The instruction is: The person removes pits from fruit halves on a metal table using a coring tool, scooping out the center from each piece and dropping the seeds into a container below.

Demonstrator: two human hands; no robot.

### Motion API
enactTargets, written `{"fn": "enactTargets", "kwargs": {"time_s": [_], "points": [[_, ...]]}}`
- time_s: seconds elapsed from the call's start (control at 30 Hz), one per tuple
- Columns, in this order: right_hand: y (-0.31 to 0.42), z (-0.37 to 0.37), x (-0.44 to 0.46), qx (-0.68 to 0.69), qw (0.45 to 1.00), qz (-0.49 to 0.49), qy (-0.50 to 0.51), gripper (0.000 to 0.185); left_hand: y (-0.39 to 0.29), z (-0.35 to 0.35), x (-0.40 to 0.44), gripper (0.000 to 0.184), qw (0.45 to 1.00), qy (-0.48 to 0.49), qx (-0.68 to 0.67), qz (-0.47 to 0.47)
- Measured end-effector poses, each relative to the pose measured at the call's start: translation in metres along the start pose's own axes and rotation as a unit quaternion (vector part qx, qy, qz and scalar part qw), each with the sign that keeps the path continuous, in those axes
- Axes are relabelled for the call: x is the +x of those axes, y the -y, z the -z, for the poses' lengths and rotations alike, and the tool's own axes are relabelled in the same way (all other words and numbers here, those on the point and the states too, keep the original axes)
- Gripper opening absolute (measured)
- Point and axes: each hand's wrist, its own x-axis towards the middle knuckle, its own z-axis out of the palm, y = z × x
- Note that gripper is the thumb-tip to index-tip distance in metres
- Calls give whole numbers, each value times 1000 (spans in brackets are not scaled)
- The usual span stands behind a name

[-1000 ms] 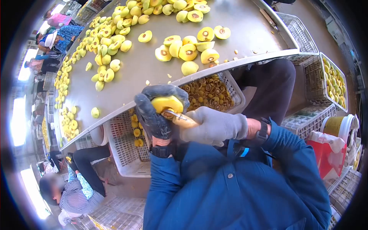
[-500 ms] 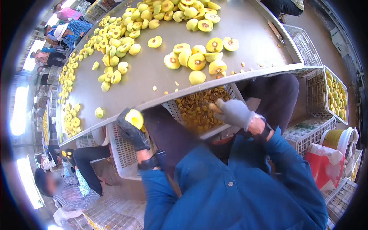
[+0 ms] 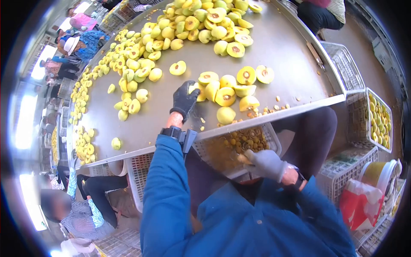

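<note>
Left hand: The dark-gloved left hand (image 3: 184, 103) is over the metal tabletop (image 3: 165, 103), at a yellow peach half (image 3: 195, 88). Its fingers are curled around the near side of the fruit, but whether they already press on it, one cannot tell.
Peach half: It is at the left end of a small group of peach halves (image 3: 225, 96), and very near to its neighbours. It seems wise to pinch it by the rounded sides, with light pressure, because the ripe flesh would probably bruise.
Small group: The halves here lean on one another. A straight lift would likely disturb them less than a sideways pull.
Right hand: The grey-gloved right hand (image 3: 269, 165) has its fingers folded around a wooden-handled tool (image 3: 244, 157). The working end is blurred, so its direction cannot be told.
Tool: It is over the plastic crate (image 3: 275, 136), below the table and well apart from the left hand. This separation looks safe, and it is good to keep the tool low while the other hand collects fruit.
Crate: Brown pit pieces (image 3: 257, 140) lie inside it, so scraps are best dropped here.
Table rim: The raised rim (image 3: 274, 117) passes near the grey wrist device (image 3: 187, 140); contact cannot be judged. The forearm should preferably go a little higher, so that nothing catches.
Loose bits: Small fragments (image 3: 277, 107) lie along this rim, and the fruit is better carried clear of them.
</note>
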Motion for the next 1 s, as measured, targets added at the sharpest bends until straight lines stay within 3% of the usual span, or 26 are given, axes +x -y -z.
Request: {"fn": "enactTargets", "kwargs": {"time_s": [0.1,0.2,0.3,0.37,0.4,0.43,0.53,0.6,0.63,0.67,0.7,0.8,0.9,1.0], "points": [[-1,7,5,61,995,41,-69,23,13,8,-8,46,986,4,-162,36],[29,36,32,181,967,-20,-178,31,-24,38,-51,47,969,17,-239,52],[49,35,71,317,905,-2,-284,33,-75,60,-95,50,974,77,-210,47],[68,37,79,500,845,-71,-175,32,-95,57,-124,50,967,28,-252,12],[73,39,80,582,798,-103,-117,32,-107,55,-138,51,962,2,-271,-7],[75,38,77,682,717,-139,-31,28,-129,56,-153,51,969,-48,-243,-6],[97,15,63,766,621,-162,-34,24,-169,36,-185,57,934,-213,-286,22],[103,8,47,580,802,-87,-109,21,-159,28,-189,55,882,-223,-410,54],[100,7,37,408,898,-34,-163,22,-153,24,-189,54,849,-231,-470,69],[98,7,31,218,953,25,-208,23,-150,22,-192,53,812,-238,-527,82],[99,10,28,102,966,50,-234,26,-147,21,-194,53,792,-231,-558,92],[106,28,17,-21,968,96,-229,28,-146,23,-200,52,793,-198,-569,89],[112,35,13,-49,963,124,-236,26,-148,25,-203,52,821,-190,-534,71],[115,37,9,-110,968,93,-207,23,-146,25,-214,51,863,-189,-466,52]]}}
